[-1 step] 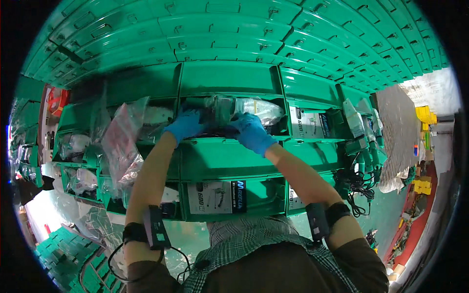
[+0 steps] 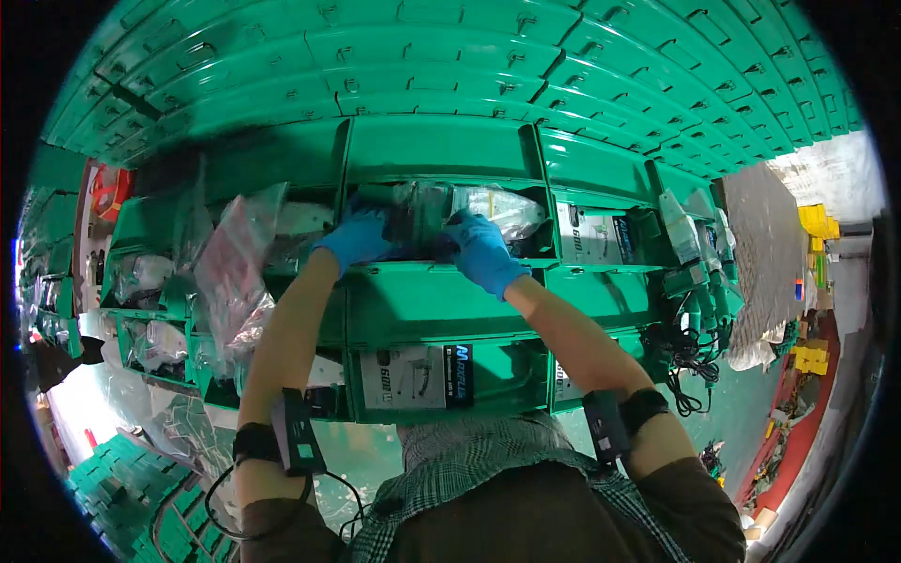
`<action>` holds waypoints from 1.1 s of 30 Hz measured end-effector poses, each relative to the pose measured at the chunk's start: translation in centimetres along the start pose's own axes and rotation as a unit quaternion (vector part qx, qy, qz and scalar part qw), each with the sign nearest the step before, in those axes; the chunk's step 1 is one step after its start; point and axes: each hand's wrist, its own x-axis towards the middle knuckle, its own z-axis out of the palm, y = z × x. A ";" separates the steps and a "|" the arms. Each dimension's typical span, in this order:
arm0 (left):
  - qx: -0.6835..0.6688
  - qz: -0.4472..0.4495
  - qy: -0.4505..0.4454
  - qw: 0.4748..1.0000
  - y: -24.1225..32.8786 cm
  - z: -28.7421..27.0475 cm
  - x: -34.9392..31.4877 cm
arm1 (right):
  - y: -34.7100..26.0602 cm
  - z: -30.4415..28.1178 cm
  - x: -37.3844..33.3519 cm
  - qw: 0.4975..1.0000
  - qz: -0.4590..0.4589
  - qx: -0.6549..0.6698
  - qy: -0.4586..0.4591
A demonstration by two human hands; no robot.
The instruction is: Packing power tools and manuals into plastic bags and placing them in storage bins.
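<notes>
A long green power tool in clear plastic, with a whitish wrapped end on its right, lies in an open green case in front of me. Both my hands wear blue gloves. My left hand is closed around the tool's left end, its fingertips hidden in the case's shadow. My right hand grips the near side of the tool's middle, thumb and fingers curled at the plastic. The exact kind of tool is hidden by the wrapping.
Stacked closed green cases form a wall behind. A printed booklet lies in a nearer open case. Crumpled plastic bags sit at left. Green corded tools with dangling black cables are at right.
My right hand has shifted very slightly toward the left at the tool. Everything else looks the same.
</notes>
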 end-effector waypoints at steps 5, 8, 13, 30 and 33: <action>0.050 -0.050 -0.121 0.990 3.1 -2.0 0.4 | 3.0 0.9 -1.5 0.970 0.170 0.159 -0.067; 0.011 -0.029 0.120 0.992 2.7 0.7 -2.0 | 1.2 1.5 -0.8 0.991 0.128 -0.042 -0.004; -0.135 -0.044 0.337 0.931 2.7 -2.8 -8.9 | 1.2 -0.1 -3.4 0.985 0.102 0.113 0.085; -0.462 -0.282 0.468 0.699 -1.1 -9.1 -22.5 | -9.4 -2.1 -9.8 0.935 0.009 0.324 0.141; -0.606 -0.271 0.368 0.651 5.4 -8.5 -18.0 | -12.4 1.3 -10.2 0.892 -0.027 0.452 0.005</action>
